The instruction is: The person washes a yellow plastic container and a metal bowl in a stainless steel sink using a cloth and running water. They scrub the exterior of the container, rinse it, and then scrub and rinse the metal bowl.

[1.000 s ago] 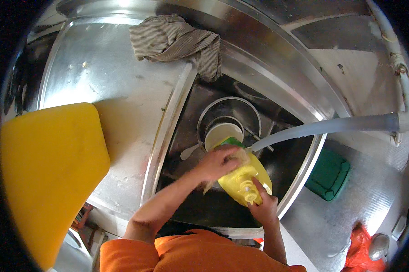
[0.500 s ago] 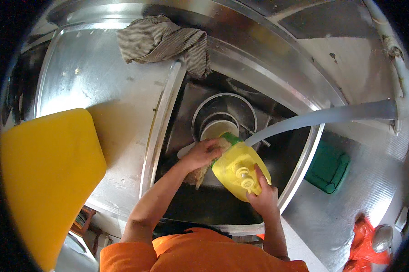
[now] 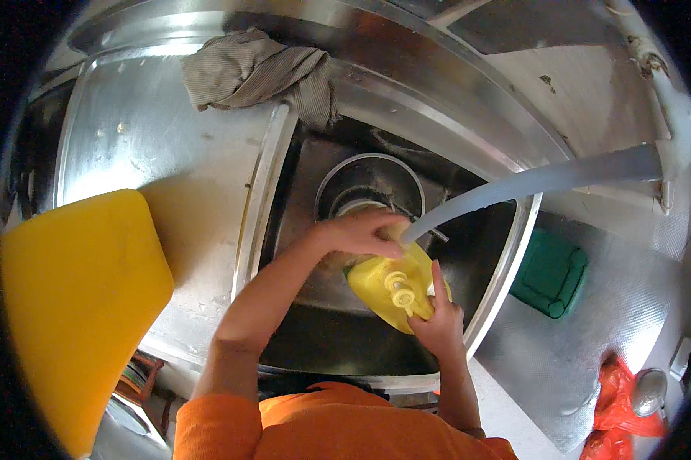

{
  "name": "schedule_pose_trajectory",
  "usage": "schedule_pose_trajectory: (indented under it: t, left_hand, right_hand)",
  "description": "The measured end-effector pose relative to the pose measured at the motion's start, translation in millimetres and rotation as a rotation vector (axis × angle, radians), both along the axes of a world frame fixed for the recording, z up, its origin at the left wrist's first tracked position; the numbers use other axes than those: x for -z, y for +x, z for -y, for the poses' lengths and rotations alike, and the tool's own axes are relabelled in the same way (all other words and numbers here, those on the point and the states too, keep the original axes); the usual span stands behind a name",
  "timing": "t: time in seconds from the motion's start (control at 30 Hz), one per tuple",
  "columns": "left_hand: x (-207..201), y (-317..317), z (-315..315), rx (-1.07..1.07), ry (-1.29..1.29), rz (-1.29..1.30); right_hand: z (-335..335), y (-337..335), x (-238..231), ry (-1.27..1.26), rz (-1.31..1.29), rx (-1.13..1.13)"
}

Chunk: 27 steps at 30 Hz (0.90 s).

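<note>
Bottle [image 3: 373, 285] is being held near the frame's centre, its neck [image 3: 398, 287] showing end-on. Right hand [image 3: 442, 325] is grasping its lower-right side; left hand [image 3: 367, 232] is covering its upper edge, grip unclear.

Glare whitens the flat, silvery metal drainboard [image 3: 207, 176] left of the bare fingers [image 3: 439, 284]. The deep, dark metal sink [image 3: 307, 337] beneath them is dim. Fisheye distortion bends outlying edges.

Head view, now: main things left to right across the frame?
Large yellow panel → striped cloth → yellow bottle → green plastic object → red plastic bag.
</note>
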<state>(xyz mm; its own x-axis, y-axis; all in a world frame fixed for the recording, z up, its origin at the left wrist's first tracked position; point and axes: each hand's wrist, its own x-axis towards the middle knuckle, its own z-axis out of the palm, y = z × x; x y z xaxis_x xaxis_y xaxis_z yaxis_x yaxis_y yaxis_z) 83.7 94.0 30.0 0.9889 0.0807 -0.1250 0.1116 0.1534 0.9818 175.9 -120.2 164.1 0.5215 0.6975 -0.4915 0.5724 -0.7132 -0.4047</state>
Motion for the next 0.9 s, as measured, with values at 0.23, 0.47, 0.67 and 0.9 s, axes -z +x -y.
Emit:
schedule_pose_trajectory:
  t: [0.23,0.47,0.67,0.9]
  left_hand:
    - [-6,-97,102,-0.604,0.143,-0.277]
    - [-85,-48,62,-0.54,0.376,-0.385]
    - [-82,-38,80,-0.437,0.686,-0.207]
    - [-48,-27,63,-0.629,0.107,-0.554]
  right_hand:
    - [4,-3,3,0.067,-0.123,0.014]
    - [10,-26,12,0.337,-0.493,0.5]
    - [4,-38,8,0.419,-0.654,0.709]
    - [-18,-39,3,0.553,-0.766,0.915]
